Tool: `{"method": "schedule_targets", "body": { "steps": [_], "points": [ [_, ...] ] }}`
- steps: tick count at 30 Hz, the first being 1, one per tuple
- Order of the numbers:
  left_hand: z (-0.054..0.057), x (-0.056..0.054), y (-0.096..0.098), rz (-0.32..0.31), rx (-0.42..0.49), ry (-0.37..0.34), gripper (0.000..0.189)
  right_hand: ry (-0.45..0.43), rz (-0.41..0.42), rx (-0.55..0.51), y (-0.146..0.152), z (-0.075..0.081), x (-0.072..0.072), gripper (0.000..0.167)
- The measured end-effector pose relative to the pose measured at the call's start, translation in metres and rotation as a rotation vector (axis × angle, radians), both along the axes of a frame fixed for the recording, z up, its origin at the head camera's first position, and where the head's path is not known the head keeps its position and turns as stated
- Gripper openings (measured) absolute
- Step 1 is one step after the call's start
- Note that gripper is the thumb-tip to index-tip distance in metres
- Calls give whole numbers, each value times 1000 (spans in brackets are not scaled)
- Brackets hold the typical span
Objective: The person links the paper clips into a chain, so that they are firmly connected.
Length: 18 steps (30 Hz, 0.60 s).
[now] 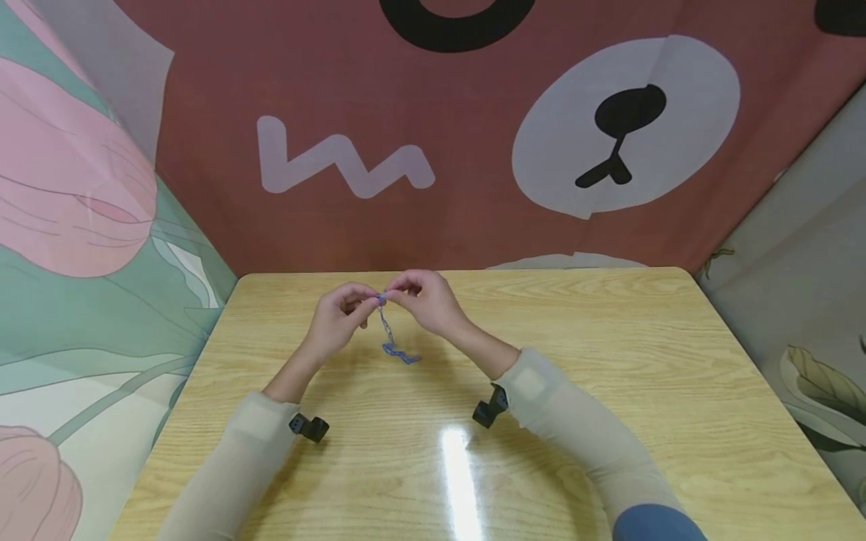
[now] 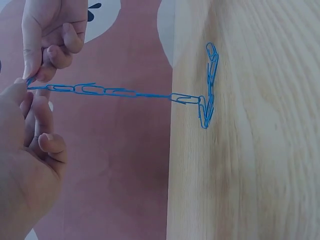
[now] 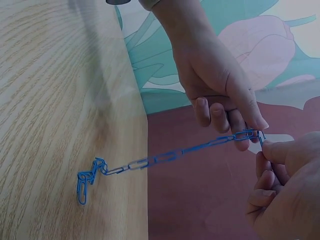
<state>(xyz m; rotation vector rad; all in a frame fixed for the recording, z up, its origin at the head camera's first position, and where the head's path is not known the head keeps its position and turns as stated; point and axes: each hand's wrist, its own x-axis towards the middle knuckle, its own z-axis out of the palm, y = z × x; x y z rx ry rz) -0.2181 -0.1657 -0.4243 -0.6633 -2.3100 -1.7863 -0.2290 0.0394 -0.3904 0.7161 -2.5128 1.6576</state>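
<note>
A chain of blue paper clips (image 2: 90, 89) hangs from the fingers of my left hand (image 1: 338, 319), which pinches its top end between thumb and forefinger. Its lower links (image 3: 82, 187) lie folded on the wooden table, while the upper links run straight up to my fingertips. My right hand (image 1: 429, 302) meets the left at the top of the chain. Between its thumb and forefinger it pinches a blue paper clip (image 3: 261, 141) right at the chain's top link; the fingers partly cover where the two meet.
The light wooden table (image 1: 609, 361) ends just beyond my hands at a brown cloth (image 1: 338, 233) printed with a bear face. A flowered cloth (image 1: 101, 315) hangs at the left. Small black cameras (image 1: 309, 428) sit on both sleeved wrists.
</note>
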Motion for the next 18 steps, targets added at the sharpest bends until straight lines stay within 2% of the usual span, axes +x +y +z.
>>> {"method": "schedule_targets", "body": {
  "steps": [2,9,14,18],
  "points": [
    [4,1,2,12,-14,-5,9,-5,4,-7,0,0,0,9],
    [28,16,10,18,-31,40,7,-2,-3,-16,0,0,-1,9],
    [31,17,10,26,-33,80,6,-6,-1,-19,0,0,0,9],
    [31,17,7,58,-30,91,6,0,14,-23,1,-1,-1,11]
  ]
}}
